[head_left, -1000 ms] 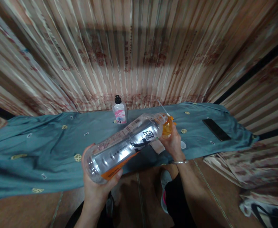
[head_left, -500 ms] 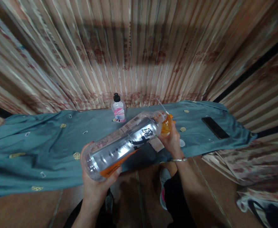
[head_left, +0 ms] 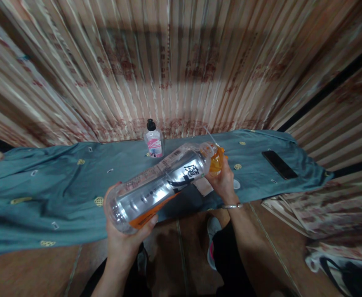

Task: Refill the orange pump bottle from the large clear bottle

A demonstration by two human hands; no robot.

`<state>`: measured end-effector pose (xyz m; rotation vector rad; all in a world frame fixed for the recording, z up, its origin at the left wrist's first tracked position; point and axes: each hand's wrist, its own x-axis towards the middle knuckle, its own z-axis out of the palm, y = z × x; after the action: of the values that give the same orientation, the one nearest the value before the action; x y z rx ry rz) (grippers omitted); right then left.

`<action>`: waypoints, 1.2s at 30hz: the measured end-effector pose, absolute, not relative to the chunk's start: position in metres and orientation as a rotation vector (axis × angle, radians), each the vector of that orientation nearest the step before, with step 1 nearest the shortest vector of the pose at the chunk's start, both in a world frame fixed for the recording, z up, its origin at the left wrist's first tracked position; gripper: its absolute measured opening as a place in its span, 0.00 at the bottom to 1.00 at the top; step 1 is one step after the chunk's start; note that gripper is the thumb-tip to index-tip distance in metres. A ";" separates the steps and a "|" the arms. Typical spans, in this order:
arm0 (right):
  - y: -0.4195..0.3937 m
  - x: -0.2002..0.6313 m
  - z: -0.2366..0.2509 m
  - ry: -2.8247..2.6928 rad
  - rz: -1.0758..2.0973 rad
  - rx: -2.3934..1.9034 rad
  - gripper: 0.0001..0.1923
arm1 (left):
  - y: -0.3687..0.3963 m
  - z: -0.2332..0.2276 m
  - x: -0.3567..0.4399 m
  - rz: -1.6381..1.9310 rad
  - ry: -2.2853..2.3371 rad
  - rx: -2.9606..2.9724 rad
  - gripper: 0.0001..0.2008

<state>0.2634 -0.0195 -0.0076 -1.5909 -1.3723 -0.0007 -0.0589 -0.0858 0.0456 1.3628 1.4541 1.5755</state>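
My left hand (head_left: 123, 243) is wrapped round the base of a large clear plastic bottle (head_left: 165, 183) with a silver and orange label. The bottle tilts, its neck towards the upper right. At that neck, my right hand (head_left: 222, 181) is closed round a small translucent orange bottle (head_left: 216, 161). The two bottle mouths are close together, though I cannot tell whether they touch. A thin pale tube (head_left: 211, 135) sticks up by the orange bottle. Whether liquid flows between them is not visible.
A clear pump-top bottle (head_left: 154, 142) with a pink label stands on the teal cloth (head_left: 66, 181) behind. A black phone (head_left: 279, 164) lies to the right. Near my right hand are a pale card (head_left: 204, 187) and a white round piece (head_left: 236, 184). Striped curtains (head_left: 168, 70) hang behind.
Almost nothing differs. Both bottles stay in the same hands at nearly the same tilt; the whole view has shifted very slightly.
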 end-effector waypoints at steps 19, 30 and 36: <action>-0.017 0.265 -0.011 -1.325 0.026 -1.609 0.47 | -0.088 0.044 -0.056 1.517 1.413 1.274 0.54; -0.018 0.264 -0.011 -1.360 0.006 -1.571 0.45 | -0.091 0.044 -0.046 1.595 1.405 1.263 0.52; -0.018 0.264 -0.011 -1.365 0.020 -1.573 0.44 | -0.092 0.046 -0.044 1.592 1.379 1.210 0.52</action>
<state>0.2638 -0.0181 -0.0110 -1.5734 -1.3651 0.0204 -0.0442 -0.0920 0.0459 1.2103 1.3789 1.5916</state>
